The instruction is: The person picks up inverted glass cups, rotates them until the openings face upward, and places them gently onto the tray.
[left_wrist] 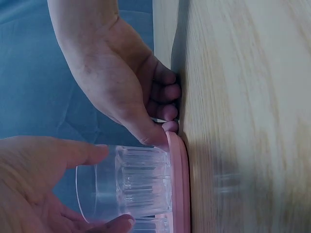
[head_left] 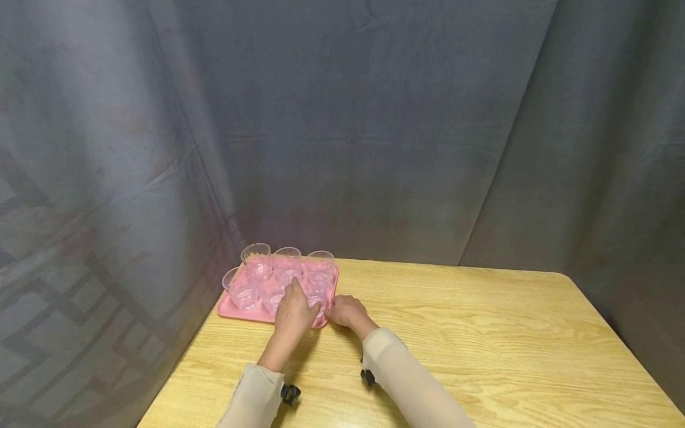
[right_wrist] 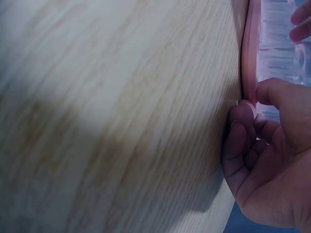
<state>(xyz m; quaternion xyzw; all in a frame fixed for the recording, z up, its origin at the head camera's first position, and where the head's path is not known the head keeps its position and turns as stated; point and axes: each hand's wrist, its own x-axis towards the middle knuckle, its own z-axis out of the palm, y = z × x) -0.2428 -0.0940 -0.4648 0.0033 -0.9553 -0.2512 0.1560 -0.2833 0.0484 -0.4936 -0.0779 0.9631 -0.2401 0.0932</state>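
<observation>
A pink tray (head_left: 251, 315) lies at the table's left side, bearing several clear plastic cups (head_left: 257, 261). My left hand (head_left: 293, 310) reaches over its near edge. In the left wrist view that hand's thumb and a finger lie on either side of a clear cup (left_wrist: 141, 179) near the tray's right corner, and the cup's base is down on the tray. With thumb and curled fingers, my right hand (head_left: 346, 312) pinches the tray's near right edge. In the right wrist view its thumb (right_wrist: 272, 92) is on top of the rim, with fingertips below.
A light wooden table (head_left: 481, 333) extends to the right of the tray. Grey curtains (head_left: 348, 131) hang behind and along both sides, close to the tray's left and far edges. Each wrist wears a small black device (head_left: 291, 394).
</observation>
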